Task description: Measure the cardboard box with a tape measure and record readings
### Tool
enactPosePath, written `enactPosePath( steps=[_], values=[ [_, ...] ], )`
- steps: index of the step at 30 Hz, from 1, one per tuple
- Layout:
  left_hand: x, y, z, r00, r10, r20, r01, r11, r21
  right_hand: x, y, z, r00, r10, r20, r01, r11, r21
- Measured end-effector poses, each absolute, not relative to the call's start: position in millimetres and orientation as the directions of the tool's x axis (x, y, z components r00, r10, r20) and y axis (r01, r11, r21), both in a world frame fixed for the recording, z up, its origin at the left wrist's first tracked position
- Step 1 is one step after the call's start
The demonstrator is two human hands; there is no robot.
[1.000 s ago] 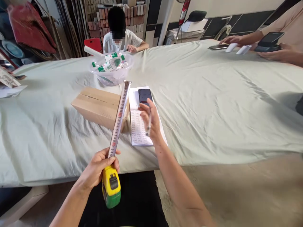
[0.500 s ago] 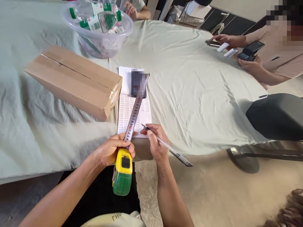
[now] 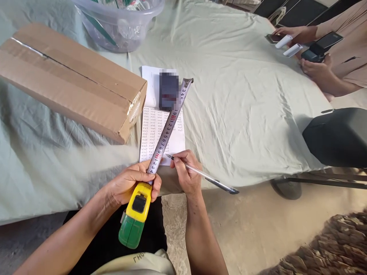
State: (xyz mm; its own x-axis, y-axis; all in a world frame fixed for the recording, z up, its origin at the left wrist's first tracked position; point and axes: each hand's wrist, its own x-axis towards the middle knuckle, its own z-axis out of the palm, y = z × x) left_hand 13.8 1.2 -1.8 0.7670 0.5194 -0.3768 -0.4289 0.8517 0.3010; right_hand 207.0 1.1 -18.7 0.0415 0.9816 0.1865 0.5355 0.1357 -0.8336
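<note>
My left hand (image 3: 134, 181) is closed around the blade of a yellow and green tape measure (image 3: 136, 214), just where it leaves the case. The blade reaches up and to the right over an open notebook (image 3: 174, 145) with columns of small handwriting, its metal hook past the page's right edge. A dark blurred-out object (image 3: 168, 91) lies on the notebook's upper page. In my right hand (image 3: 187, 170) a clear pen (image 3: 212, 179) is pinched, its tip close to the lower page; whether it touches the paper I cannot tell.
A long cardboard box (image 3: 71, 80) lies left of the notebook on the cloth-covered table (image 3: 235, 114). Behind it stands a clear plastic basin (image 3: 123, 34) with bottles. At the right are a dark rounded object (image 3: 338, 139) and a person's hands (image 3: 315, 68) with devices.
The tape blade has swung to the right, its hook now beyond the notebook's edge, and the case has tilted left. The view has shifted lower and closer. The pen stays in my right hand.
</note>
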Motion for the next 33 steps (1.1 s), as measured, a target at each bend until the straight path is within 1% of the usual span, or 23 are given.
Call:
enactPosePath(
  steps=[6, 20, 27, 33],
  values=[
    [14.1, 0.8, 0.2, 0.768, 0.522, -0.371, -0.444, 0.852, 0.279, 206.3, 1.4, -19.5, 0.038, 0.981, 0.189, 0.554, 0.136, -0.821],
    [13.9, -0.1, -2.1, 0.776, 0.540, -0.325, -0.459, 0.838, 0.295, 201.9, 1.1, -15.8, 0.039, 0.980, 0.196, 0.635, 0.127, -0.762],
    [13.0, -0.2, -2.8, 0.787, 0.527, -0.321, -0.449, 0.846, 0.288, 204.5, 0.1, -18.7, 0.056, 0.978, 0.203, 0.561, 0.137, -0.817],
    [13.3, -0.4, -2.4, 0.780, 0.534, -0.327, -0.456, 0.842, 0.289, 202.8, 0.6, -17.9, 0.060, 0.977, 0.205, 0.625, 0.124, -0.771]
  ],
)
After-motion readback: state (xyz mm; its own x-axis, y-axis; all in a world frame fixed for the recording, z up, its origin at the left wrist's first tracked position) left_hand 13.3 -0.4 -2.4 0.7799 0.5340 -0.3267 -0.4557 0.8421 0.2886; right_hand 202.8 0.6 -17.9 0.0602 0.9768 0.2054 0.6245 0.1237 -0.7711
